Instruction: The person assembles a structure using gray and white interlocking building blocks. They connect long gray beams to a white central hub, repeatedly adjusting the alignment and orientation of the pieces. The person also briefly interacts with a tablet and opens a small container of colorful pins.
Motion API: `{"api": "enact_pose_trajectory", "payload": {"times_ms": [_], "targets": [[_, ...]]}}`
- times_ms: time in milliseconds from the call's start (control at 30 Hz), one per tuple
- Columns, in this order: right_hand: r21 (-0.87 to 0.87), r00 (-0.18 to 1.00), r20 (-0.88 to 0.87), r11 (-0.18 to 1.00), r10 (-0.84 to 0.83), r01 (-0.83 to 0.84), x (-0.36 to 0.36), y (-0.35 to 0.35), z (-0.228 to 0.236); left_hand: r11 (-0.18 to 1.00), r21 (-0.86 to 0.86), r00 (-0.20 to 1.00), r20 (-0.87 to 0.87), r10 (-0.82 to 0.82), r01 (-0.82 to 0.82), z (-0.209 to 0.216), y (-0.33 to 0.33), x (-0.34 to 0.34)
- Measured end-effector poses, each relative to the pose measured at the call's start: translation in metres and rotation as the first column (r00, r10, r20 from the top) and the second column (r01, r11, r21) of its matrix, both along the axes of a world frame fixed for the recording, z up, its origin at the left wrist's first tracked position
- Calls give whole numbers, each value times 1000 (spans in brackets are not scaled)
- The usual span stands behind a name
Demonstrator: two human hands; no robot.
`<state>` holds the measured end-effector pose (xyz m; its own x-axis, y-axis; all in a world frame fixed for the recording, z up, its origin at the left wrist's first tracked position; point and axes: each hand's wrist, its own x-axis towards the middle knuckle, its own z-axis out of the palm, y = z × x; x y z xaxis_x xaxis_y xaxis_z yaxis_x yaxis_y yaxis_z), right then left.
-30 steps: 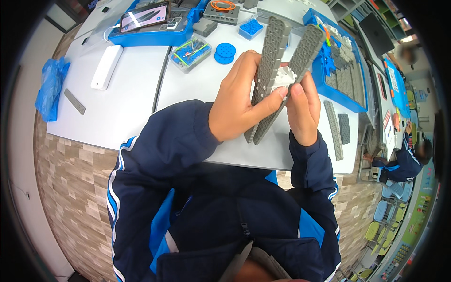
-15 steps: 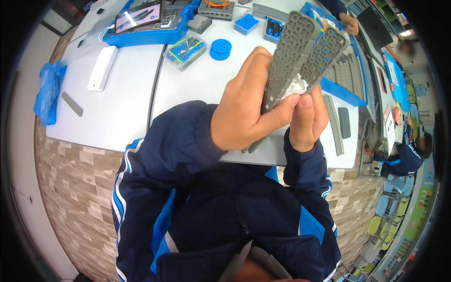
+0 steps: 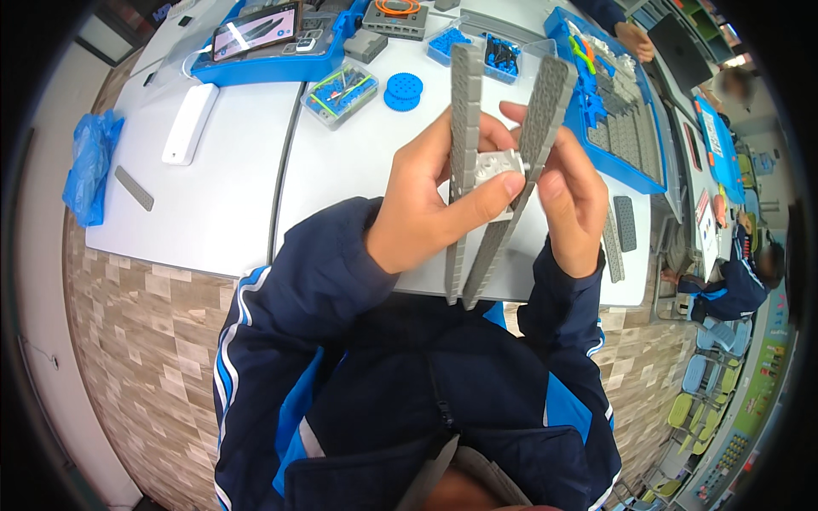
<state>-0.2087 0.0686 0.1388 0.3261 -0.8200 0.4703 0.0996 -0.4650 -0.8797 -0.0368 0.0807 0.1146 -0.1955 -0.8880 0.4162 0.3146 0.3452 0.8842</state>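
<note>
Two long grey perforated plastic beams stand on edge above the near table edge, apart at the far end and close together near my body. My left hand (image 3: pixel 417 196) is closed around the left beam (image 3: pixel 465 94). Its thumb reaches across to a white connector block (image 3: pixel 494 167) between the two beams. My right hand (image 3: pixel 576 209) grips the right beam (image 3: pixel 547 92) from its outer side, with fingertips partly hidden behind it. The white block touches both beams around their middle; how it is fastened cannot be seen.
Beyond my hands lie a blue wheel (image 3: pixel 403 92), a clear parts box (image 3: pixel 341 92) and small boxes of blue pieces (image 3: pixel 449 43). A blue tray (image 3: pixel 626 166) of grey parts sits right, near another person's hand (image 3: pixel 634 43). A phone (image 3: pixel 256 32) rests on a blue case.
The beams have turned from a rightward slant to nearly upright and edge-on, baring the white block. My right hand has shifted right and down, off the block and onto the right beam.
</note>
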Motion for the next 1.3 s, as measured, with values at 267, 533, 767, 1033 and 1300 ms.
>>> {"api": "enact_pose_trajectory", "payload": {"times_ms": [267, 533, 767, 1033, 1300], "targets": [[-243, 977, -43, 951, -207, 190, 9, -10, -17, 997, 55, 998, -24, -54, 55, -17, 11, -13], [-421, 957, -41, 874, -287, 244, 14, -11, -29, 997, -73, 997, 69, 22, -17, -26, 8, -11], [-399, 864, -292, 873, -410, 280, 20, 8, -9, 983, 182, 995, -98, 21, -3, -31, 7, -17], [-351, 962, -127, 918, -240, 183, 29, 5, -14, 985, 133, 980, -151, 129, -109, -18, 7, -11], [-546, 825, -322, 803, -464, 238, 21, 0, -35, 951, 56, 952, -16, 307, -305, -29, -13, -7]]}}
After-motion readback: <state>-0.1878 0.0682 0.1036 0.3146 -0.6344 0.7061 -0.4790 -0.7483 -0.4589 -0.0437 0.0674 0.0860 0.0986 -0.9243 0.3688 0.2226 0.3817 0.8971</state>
